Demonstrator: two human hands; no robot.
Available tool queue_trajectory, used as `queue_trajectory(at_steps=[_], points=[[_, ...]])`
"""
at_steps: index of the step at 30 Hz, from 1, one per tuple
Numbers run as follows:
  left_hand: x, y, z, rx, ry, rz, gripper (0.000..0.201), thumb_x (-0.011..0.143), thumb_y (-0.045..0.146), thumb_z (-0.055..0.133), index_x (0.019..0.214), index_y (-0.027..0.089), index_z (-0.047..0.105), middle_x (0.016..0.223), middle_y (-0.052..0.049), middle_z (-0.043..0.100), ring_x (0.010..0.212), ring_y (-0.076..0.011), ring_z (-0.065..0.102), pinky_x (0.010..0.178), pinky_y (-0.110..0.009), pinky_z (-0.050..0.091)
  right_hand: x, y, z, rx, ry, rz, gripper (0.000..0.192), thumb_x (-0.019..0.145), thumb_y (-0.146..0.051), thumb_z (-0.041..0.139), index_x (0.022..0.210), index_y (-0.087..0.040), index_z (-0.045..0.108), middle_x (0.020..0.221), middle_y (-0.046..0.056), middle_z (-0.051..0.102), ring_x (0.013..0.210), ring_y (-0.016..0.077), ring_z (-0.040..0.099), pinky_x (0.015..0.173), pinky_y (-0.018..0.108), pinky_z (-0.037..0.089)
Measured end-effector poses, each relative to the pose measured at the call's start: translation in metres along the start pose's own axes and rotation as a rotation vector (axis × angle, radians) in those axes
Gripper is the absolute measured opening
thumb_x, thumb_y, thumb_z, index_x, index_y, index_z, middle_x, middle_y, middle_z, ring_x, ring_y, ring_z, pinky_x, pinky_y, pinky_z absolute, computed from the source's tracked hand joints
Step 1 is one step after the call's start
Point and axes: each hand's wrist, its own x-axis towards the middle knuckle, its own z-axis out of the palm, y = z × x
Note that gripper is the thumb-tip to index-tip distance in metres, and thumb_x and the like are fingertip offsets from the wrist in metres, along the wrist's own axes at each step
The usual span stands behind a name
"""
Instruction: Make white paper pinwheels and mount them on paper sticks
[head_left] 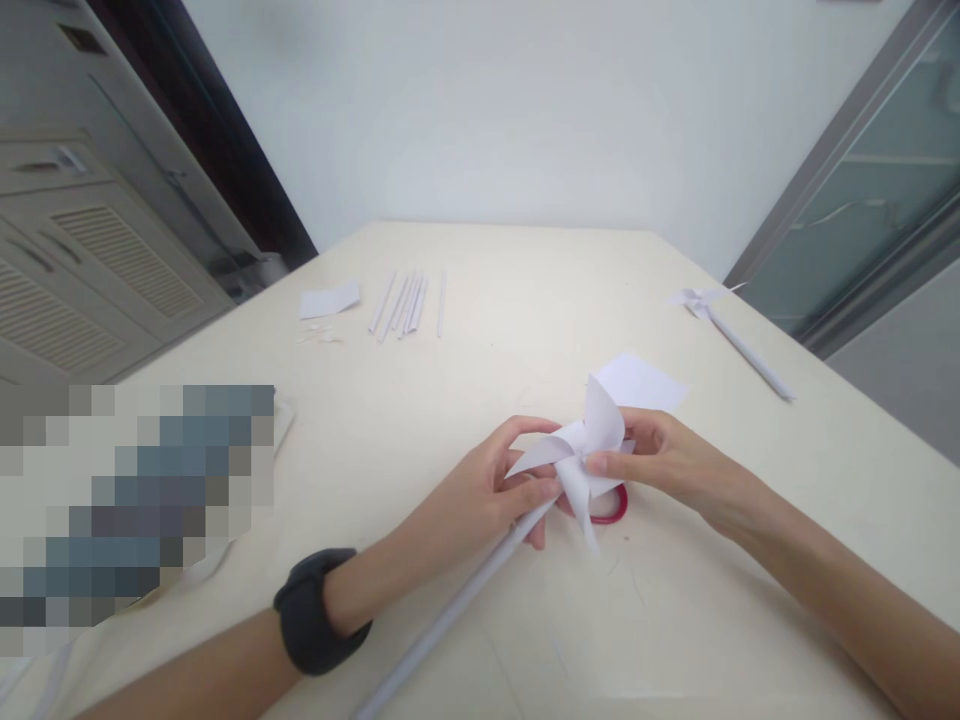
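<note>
A white paper pinwheel (604,414) with curved blades is held above the table, mounted on a rolled paper stick (459,604) that slants down toward the front. My left hand (476,490), with a black band on the wrist, closes its fingers round the stick just below the blades. At the pinwheel's centre, the thumb of my right hand (671,460) presses from the front while its other fingers are partly hidden behind the paper. Under the pinwheel lies a red loop (621,506), probably a scissors handle; the rest of it is covered.
A white paper sheet (637,382) lies just beyond my hands. Another pinwheel (697,300) on its stick rests near the right edge. Toward the back left are several thin paper rolls (405,305), a small paper stack (328,300) and tiny scraps (319,334). A blurred patch covers the left.
</note>
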Motion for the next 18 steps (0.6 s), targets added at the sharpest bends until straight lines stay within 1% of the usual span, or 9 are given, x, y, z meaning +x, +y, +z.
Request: queue_trajectory(at_steps=[3,6,9,11,12,13,14,16,18], points=[[0.0,0.001,0.002,-0.039,-0.025,-0.02,0.038,0.086,0.028,0.054,0.119,0.023,0.037,0.078,0.001,0.063,0.059,-0.0112,0.058,0.068,-0.03,0.047,-0.001,-0.002,0.0,-0.025,-0.027,-0.001,0.028,0.083,-0.035,0.058,0.108,-0.023,0.061,0.102,0.004,0.065,0.09,0.0186,0.06,0.076,0.03,0.046],[0.0,0.003,0.002,-0.108,0.005,0.019,0.035,0.086,0.027,0.056,0.116,0.022,0.04,0.082,-0.001,0.064,0.061,-0.0138,0.062,0.063,-0.03,0.048,-0.004,-0.003,-0.004,-0.043,0.005,-0.023,0.038,0.081,-0.037,0.06,0.117,-0.023,0.055,0.114,0.007,0.06,0.102,0.0218,0.057,0.082,0.033,0.047],[0.001,0.004,-0.002,-0.192,0.137,0.079,0.031,0.083,0.026,0.059,0.111,0.02,0.046,0.092,-0.005,0.066,0.068,-0.0165,0.064,0.06,-0.028,0.049,-0.003,0.001,-0.012,-0.059,0.177,-0.045,0.044,0.079,-0.04,0.062,0.119,-0.026,0.051,0.122,0.007,0.056,0.115,0.023,0.05,0.09,0.034,0.044],[0.002,0.003,-0.005,-0.252,0.233,0.116,0.027,0.082,0.025,0.061,0.107,0.019,0.053,0.096,-0.005,0.066,0.076,-0.017,0.063,0.065,-0.027,0.049,-0.001,0.004,-0.015,-0.068,0.319,-0.045,0.041,0.08,-0.044,0.061,0.116,-0.026,0.053,0.122,0.006,0.056,0.113,0.0219,0.05,0.091,0.034,0.043],[0.002,0.003,-0.007,-0.279,0.276,0.134,0.023,0.082,0.025,0.061,0.104,0.019,0.056,0.096,-0.004,0.066,0.081,-0.0167,0.062,0.069,-0.027,0.049,0.0,0.006,-0.015,-0.071,0.351,-0.031,0.04,0.08,-0.045,0.059,0.114,-0.026,0.054,0.12,0.006,0.057,0.109,0.0212,0.053,0.09,0.034,0.043],[0.002,0.003,-0.009,-0.3,0.315,0.152,0.02,0.082,0.026,0.061,0.1,0.019,0.059,0.094,-0.003,0.066,0.083,-0.0161,0.06,0.072,-0.026,0.048,0.002,0.007,-0.014,-0.073,0.335,-0.007,0.039,0.08,-0.047,0.058,0.112,-0.024,0.055,0.117,0.007,0.058,0.102,0.0203,0.056,0.086,0.034,0.044],[0.003,0.003,-0.01,-0.317,0.351,0.174,0.016,0.082,0.026,0.062,0.097,0.019,0.06,0.092,-0.002,0.065,0.085,-0.0153,0.058,0.073,-0.024,0.046,0.003,0.008,-0.012,-0.075,0.267,0.026,0.038,0.081,-0.048,0.057,0.109,-0.022,0.057,0.113,0.008,0.06,0.095,0.019,0.057,0.082,0.033,0.045],[0.003,0.004,-0.012,-0.353,0.397,0.228,0.011,0.082,0.025,0.062,0.091,0.02,0.062,0.089,0.0,0.063,0.086,-0.0136,0.055,0.072,-0.022,0.045,0.004,0.007,-0.005,-0.079,0.046,0.072,0.037,0.08,-0.048,0.058,0.104,-0.019,0.06,0.103,0.007,0.063,0.08,0.0151,0.057,0.073,0.03,0.045],[0.002,0.005,-0.011,-0.402,0.403,0.281,0.004,0.083,0.024,0.061,0.084,0.02,0.061,0.086,0.002,0.06,0.084,-0.0114,0.052,0.068,-0.02,0.043,0.003,0.004,0.005,-0.073,-0.157,0.057,0.035,0.08,-0.044,0.061,0.104,-0.019,0.06,0.101,0.005,0.064,0.072,0.011,0.053,0.067,0.026,0.043]])
